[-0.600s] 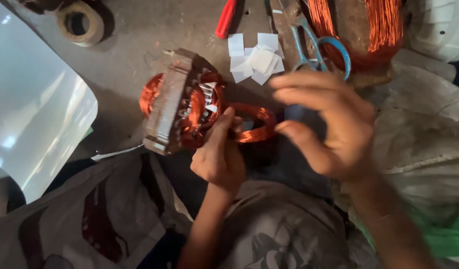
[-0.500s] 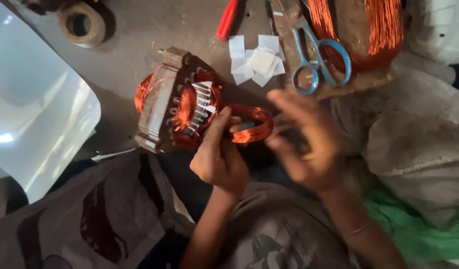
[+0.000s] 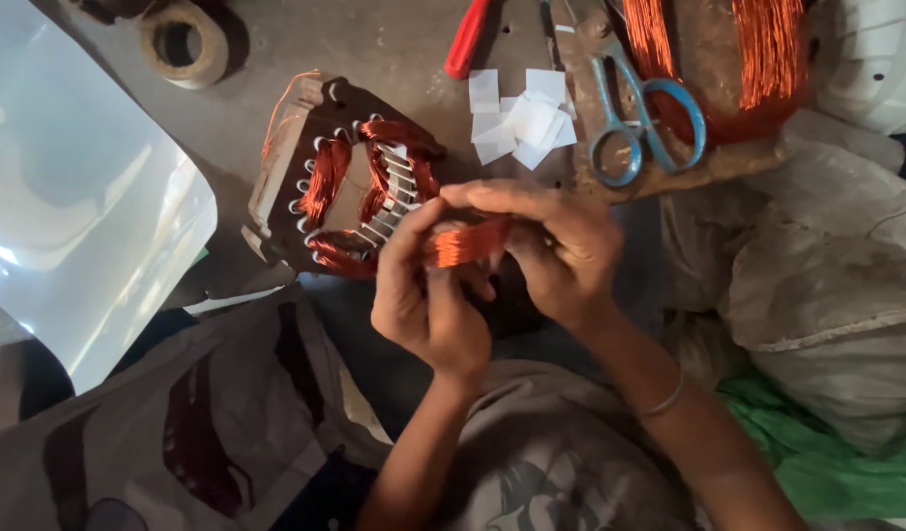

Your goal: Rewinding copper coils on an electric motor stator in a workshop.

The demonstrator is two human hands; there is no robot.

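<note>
A brown motor stator (image 3: 320, 182) with copper windings in its slots lies tilted on the grey floor. Beside its right side both hands pinch a loose copper wire coil (image 3: 463, 241). My left hand (image 3: 428, 295) grips the coil from below, thumb up against the stator's slots. My right hand (image 3: 551, 251) closes over the coil's right end, fingers curled across the top. Most of the coil is hidden between the fingers.
Small white paper slips (image 3: 517, 118) and blue-handled scissors (image 3: 635, 123) lie behind the hands. More copper wire (image 3: 758, 59) is wound on a board at top right. A red handle (image 3: 470, 37), a tape roll (image 3: 182, 37), a clear plastic sheet (image 3: 74, 226) and cloth sacks (image 3: 827, 285) surround.
My right hand has come down from above the coil and closed on it. The coil is now squeezed flat between both hands, and the stator's open face shows more.
</note>
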